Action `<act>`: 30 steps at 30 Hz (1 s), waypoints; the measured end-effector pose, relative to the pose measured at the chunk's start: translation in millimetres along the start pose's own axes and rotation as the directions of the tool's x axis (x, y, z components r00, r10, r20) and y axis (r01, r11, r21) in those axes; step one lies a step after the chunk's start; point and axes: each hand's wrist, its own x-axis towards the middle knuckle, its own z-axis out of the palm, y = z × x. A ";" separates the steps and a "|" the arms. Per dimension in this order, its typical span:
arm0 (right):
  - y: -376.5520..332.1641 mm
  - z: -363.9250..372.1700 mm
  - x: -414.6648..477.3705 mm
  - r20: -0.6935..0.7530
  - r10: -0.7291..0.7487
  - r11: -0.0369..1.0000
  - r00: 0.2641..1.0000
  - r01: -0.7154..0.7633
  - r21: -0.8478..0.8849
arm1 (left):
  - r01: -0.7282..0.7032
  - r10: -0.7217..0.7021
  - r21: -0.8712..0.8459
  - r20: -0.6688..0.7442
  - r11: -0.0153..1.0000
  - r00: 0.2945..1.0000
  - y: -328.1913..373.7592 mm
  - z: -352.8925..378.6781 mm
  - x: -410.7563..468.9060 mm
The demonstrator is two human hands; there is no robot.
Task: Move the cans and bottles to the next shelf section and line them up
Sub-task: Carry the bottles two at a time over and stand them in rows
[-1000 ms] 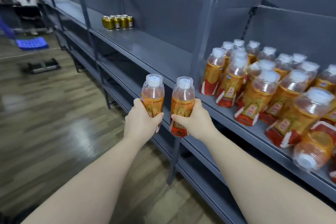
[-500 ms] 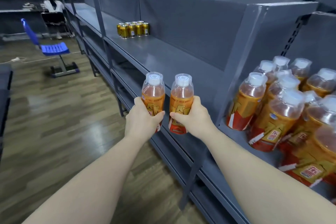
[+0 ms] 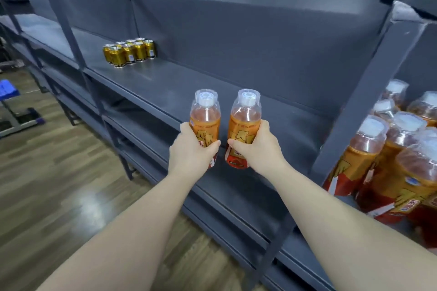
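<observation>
Bottles in both fists here, one each: the left hand (image 3: 191, 151) is wrapped round the label of the left bottle (image 3: 205, 113), and the right hand (image 3: 257, 149) has the right bottle (image 3: 246, 113) the same way, fingers curled round the middle. Both bottles are upright, caps up, side by side and close together, held out about at the front edge of the shelf section (image 3: 179, 87) they're meant for. Gripping at the waist makes sense imo, since it keeps the bases free to go straight down flat. That section is mostly bare board, with a tight little block of gold cans (image 3: 128, 52) standing at its far left end, well apart from the hands. On the other side of the upright post (image 3: 359, 106), the crowd of bottles (image 3: 390, 149) waiting to be moved is packed tight, some leaning. My guess is these two start the bottle row, so where they land sets the line for the rest. Whether that's next to the cans or further along, can't tell.
</observation>
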 end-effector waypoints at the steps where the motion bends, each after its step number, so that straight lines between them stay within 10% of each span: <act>1: -2.7 1.9 4.5 -0.029 0.018 1.000 0.999 -0.019 -0.011 | -0.016 0.016 -0.007 0.021 1.000 1.000 -1.1 -0.4 10.3; 30: 23.7 -26.7 98.1 -0.469 0.273 0.958 0.840 -0.284 0.050 | -0.255 0.265 -0.074 0.285 0.964 0.921 61.3 92.9 141.4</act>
